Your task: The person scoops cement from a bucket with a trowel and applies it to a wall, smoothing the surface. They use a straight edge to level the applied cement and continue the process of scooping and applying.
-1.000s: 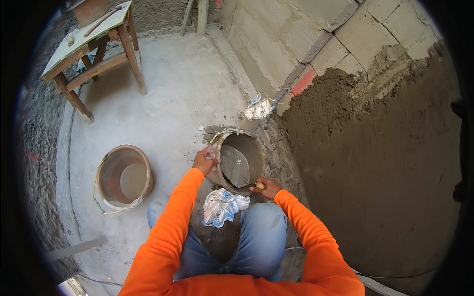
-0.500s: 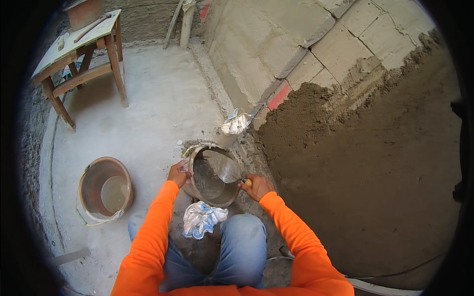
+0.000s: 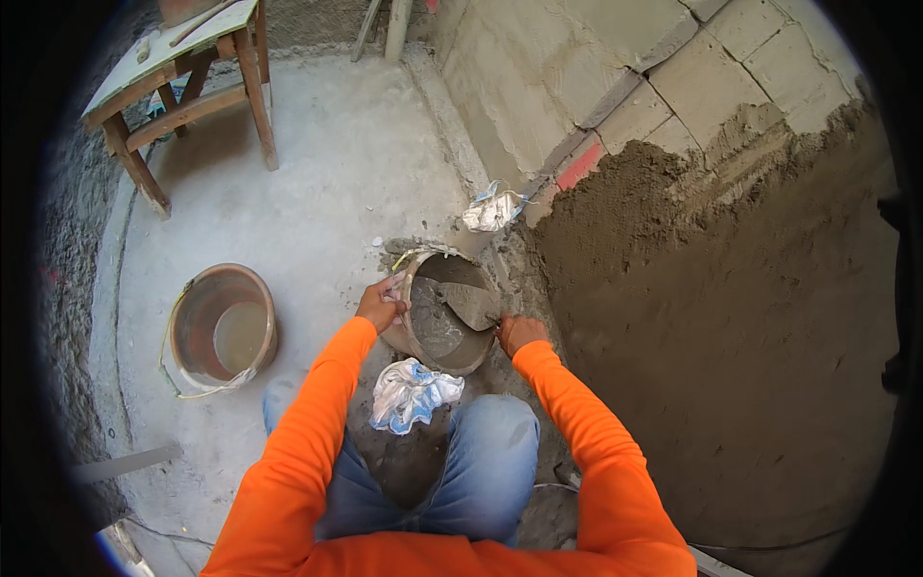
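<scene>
A bucket (image 3: 475, 366) with wet grey mortar (image 3: 435, 329) inside stands in front of my knees, tipped slightly. My left hand (image 3: 383, 304) is closed on its left rim, thumb at the edge. At the right rim, my right hand (image 3: 522, 333) is wrapped round the handle of a pointed trowel (image 3: 469, 306). The trowel's blade lies inside the bucket mouth, over the mortar; its handle is mostly hidden by my fingers. A crumpled white and blue sack (image 3: 411, 394) lies between the bucket and my knees.
Left of me stands a second bucket (image 3: 223, 327) with pale residue. A wooden table (image 3: 187, 50) is at the far left. Beyond the mortar bucket lies another crumpled sack (image 3: 492, 209). On the right rises a wall with wet plaster (image 3: 711, 356) and bare blocks (image 3: 716, 82).
The trowel blade has turned and shifted toward the bucket's right side, and my right hand now covers its handle. My left hand stays on the rim. The whole view has shifted.
</scene>
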{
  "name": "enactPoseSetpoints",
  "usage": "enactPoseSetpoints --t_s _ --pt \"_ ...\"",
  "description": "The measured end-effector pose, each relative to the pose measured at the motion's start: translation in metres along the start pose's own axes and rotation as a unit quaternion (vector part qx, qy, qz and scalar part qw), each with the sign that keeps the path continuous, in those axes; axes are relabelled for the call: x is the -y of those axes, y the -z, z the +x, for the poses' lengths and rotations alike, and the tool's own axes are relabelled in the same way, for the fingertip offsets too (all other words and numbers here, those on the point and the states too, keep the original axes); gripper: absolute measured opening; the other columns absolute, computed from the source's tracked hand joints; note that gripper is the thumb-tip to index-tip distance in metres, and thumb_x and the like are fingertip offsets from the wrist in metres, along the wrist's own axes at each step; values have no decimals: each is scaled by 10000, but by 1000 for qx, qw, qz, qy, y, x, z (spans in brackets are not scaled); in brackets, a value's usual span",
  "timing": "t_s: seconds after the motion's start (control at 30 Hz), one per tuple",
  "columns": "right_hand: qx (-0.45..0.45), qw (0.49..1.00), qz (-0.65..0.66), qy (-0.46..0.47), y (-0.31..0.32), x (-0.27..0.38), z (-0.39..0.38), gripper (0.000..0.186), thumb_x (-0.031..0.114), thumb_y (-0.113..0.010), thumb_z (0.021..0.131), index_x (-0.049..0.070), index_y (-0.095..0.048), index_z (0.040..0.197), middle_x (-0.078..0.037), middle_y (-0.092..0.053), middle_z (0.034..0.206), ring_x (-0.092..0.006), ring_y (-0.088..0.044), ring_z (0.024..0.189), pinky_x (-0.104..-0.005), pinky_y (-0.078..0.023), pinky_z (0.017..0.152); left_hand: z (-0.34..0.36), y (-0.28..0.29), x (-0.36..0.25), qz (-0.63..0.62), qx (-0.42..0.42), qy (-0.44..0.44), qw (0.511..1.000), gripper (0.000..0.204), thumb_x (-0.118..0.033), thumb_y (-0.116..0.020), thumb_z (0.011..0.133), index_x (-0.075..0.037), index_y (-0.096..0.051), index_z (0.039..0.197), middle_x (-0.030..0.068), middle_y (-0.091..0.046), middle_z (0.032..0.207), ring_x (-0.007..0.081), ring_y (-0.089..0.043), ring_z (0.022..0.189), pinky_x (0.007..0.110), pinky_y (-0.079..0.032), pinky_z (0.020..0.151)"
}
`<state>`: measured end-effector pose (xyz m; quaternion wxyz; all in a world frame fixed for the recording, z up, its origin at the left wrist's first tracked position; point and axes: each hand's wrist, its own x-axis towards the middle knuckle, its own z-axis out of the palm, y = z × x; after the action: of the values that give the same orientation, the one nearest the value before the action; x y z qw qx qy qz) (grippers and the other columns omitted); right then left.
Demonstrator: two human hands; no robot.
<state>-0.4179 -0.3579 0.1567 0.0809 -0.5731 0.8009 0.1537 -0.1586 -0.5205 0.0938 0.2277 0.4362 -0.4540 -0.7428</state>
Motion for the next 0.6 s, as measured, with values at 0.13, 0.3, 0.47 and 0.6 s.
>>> enactPoseSetpoints --t_s 0.13,0.3,0.47,0.6 --pt "107 973 -53 199 -25 21 19 369 249 -371 1012 56 -683 1049 -221 -719 932 -389 -704 878 -484 -540 814 -2 -9 -1 28 14 -13 999 715 27 -735 804 -195 -524 1450 21 -544 1033 160 -621 854 298 -571 677" --pt "18 993 -2 113 -25 28 19 339 215 -398 993 74 -701 1051 -195 -723 911 -372 -711 853 -481 -537 819 -4 -11 -2 37 19 -10 999 712 25 -731 808 -207 -526 1450 18 -558 1041 152 -619 850 289 -554 667" --pt "-14 993 -45 109 -20 29 31 300 199 -442 969 107 -726 991 -143 -743 896 -322 -726 852 -434 -556 790 -5 -12 -4 33 16 -8 999 695 33 -726 813 -180 -528 1443 15 -566 1052 148 -621 830 288 -555 677" --pt "34 978 -93 184 -21 27 43 319 218 -434 975 82 -722 977 -163 -736 939 -327 -717 889 -435 -540 809 -7 -15 -4 27 22 2 999 672 37 -728 814 -155 -539 1430 15 -577 1051 145 -627 836 293 -565 694"
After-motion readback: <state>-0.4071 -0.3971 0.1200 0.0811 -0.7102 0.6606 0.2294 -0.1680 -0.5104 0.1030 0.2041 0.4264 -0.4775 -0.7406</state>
